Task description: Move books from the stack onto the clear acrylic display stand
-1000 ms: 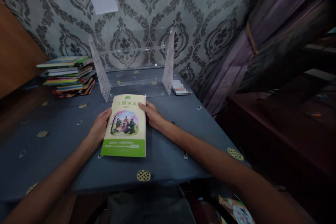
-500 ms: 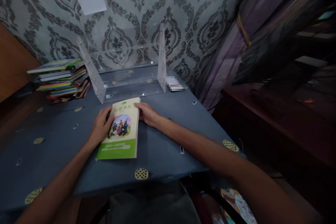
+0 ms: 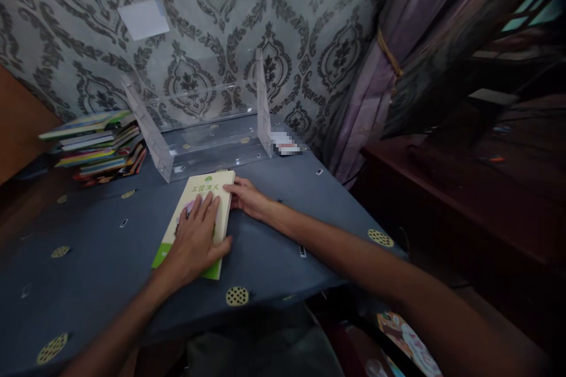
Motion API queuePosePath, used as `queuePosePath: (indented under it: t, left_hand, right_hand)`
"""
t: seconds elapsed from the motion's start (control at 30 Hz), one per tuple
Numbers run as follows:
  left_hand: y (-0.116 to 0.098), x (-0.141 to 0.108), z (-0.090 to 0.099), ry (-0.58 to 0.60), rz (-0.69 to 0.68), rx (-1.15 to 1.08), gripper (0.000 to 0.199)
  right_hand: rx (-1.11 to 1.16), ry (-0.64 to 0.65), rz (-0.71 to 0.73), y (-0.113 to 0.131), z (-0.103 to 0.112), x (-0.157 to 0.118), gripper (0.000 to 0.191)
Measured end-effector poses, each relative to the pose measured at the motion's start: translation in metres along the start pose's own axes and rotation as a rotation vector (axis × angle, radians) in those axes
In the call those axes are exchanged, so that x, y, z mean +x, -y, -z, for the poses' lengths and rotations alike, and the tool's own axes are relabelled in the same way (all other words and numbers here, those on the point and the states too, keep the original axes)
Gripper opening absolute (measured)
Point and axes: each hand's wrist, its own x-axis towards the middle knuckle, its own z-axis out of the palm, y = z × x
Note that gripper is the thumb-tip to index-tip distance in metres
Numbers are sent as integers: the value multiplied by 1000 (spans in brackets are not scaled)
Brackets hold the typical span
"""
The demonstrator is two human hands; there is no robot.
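A cream and green book (image 3: 207, 181) with green title characters lies at a slant near the table's front edge. My left hand (image 3: 197, 238) rests open on its cover, fingers spread, hiding most of the picture. My right hand (image 3: 248, 197) grips the book's upper right edge, thumb on the cover and the other fingers at the side, partly hidden. Behind the book stands a clear acrylic rack (image 3: 152, 138) with two upright side panels.
Several books are stacked (image 3: 99, 144) at the table's back left. A small blurred item (image 3: 286, 144) sits right of the rack. The blue tablecloth (image 3: 101, 271) has pineapple prints. To the right are a tied curtain (image 3: 369, 112) and dark red furniture (image 3: 442, 200).
My left hand has moved from the book's left edge onto its cover and spread flat. My right hand still holds the right edge. The camera view has shifted slightly.
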Motion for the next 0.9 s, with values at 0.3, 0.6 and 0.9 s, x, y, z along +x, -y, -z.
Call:
queuePosePath:
  t: [0.3,0.6,0.9]
  left_hand:
    - [29,-20,17,192,-256,105,71]
    - [8,34,-7,154,-95,76,58]
    - [7,45,-15,126,-127,60,55]
  right_hand:
    - [-301,-52,129,4,32,-9,17]
    - [-1099,-217,556,24,62,-20,32]
    - [-1281,4,624,22,63,-34,39]
